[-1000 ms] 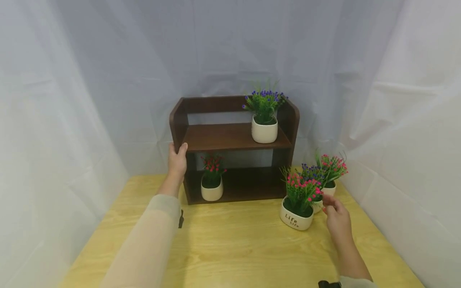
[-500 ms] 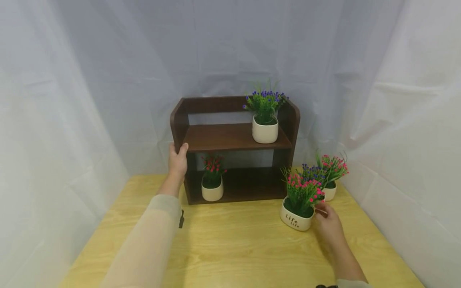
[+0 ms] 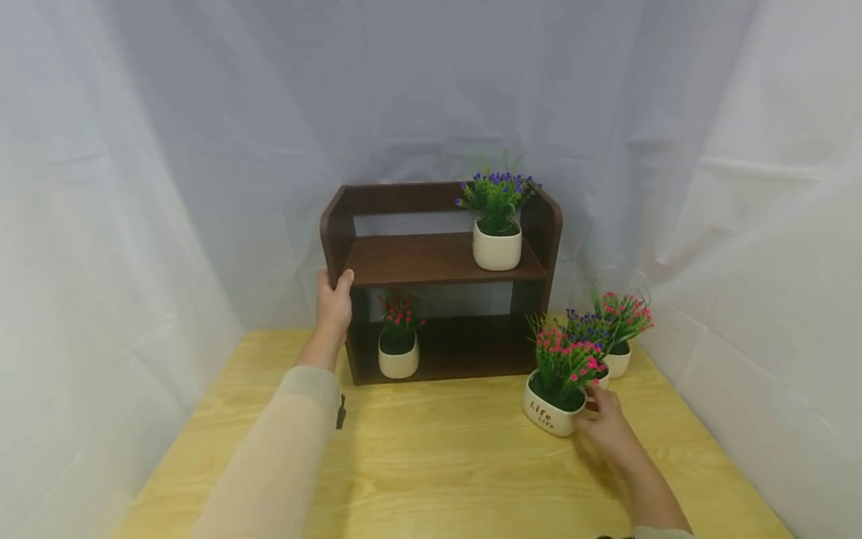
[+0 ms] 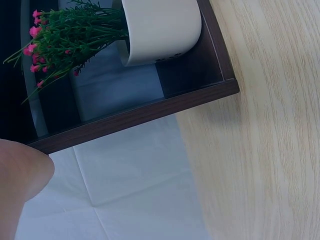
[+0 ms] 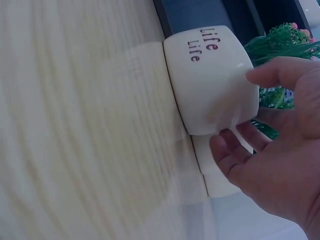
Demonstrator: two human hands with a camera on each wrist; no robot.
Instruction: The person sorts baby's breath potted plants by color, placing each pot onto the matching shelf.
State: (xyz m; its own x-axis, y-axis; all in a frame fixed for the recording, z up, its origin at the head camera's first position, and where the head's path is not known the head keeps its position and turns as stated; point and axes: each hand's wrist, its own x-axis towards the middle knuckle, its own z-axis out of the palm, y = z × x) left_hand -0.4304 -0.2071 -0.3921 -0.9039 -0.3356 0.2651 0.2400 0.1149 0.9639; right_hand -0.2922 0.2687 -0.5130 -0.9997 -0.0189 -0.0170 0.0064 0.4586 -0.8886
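Observation:
My left hand [image 3: 333, 303] grips the left side panel of a dark brown two-tier wooden shelf [image 3: 411, 254], its thumb at the front edge. At the right, my right hand [image 3: 606, 427] holds the right end of a white pot of pink flowers [image 3: 554, 408] marked "Life Life", which stands on the table. In the right wrist view the thumb [image 5: 280, 72] lies by the pot's rim and curled fingers [image 5: 232, 152] meet its end. Close behind stand a pot of purple flowers [image 3: 586, 323], mostly hidden, and another pot of pink flowers [image 3: 618, 359].
A white pot of purple flowers [image 3: 497, 247] stands on the upper tier at the right. A white pot of red-pink flowers [image 3: 399, 362] sits on the lower tier at the left. White sheeting [image 3: 431, 90] hangs round the light wooden table [image 3: 431, 464].
My right hand has come forward and left from beside the rear pots to the end of the front "Life" pot, which has shifted very slightly. My left hand stays on the shelf.

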